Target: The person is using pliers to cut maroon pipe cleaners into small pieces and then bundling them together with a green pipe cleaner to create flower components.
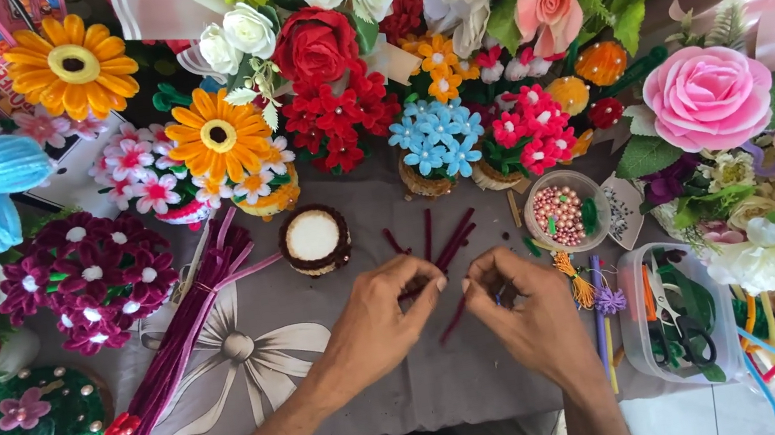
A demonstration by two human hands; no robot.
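My left hand (390, 310) and my right hand (526, 304) meet over a grey cloth (350, 384) printed with a bow. Both pinch short dark red pipe cleaner pieces (452, 317) between thumb and fingertips. More cut dark red pieces (446, 235) lie fanned on the cloth just beyond my fingers. A small round pot (314, 239) with a white top and brown rim stands to the left of them.
A long bundle of maroon pipe cleaners (175, 358) lies diagonally at left. A clear bowl of pink beads (564, 213) and a clear box with scissors (670, 319) sit at right. Pipe-cleaner flowers (314, 51) and bouquets ring the cloth on three sides.
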